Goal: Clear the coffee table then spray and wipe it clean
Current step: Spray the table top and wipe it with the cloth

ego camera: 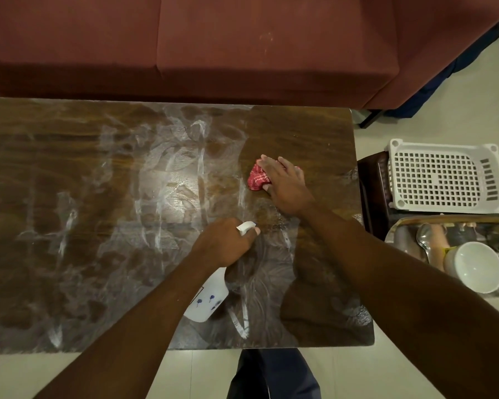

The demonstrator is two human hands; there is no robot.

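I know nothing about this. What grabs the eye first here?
White, streaky spray film covers most of the dark coffee table, except a wiped patch at its right end. There the right hand presses a red cloth, while the left hand grips a white spray bottle near the front edge. Right of the table sit a white basket and a tray with a white bowl.

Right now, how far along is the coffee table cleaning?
Done: the brown wooden coffee table is cleared and sprayed; the white bowl sits off it on a steel tray. In hand: the right hand presses a red patterned cloth on the right end, where a patch looks wiped; the left hand grips the white spray bottle. Left: the white streaks across the rest.
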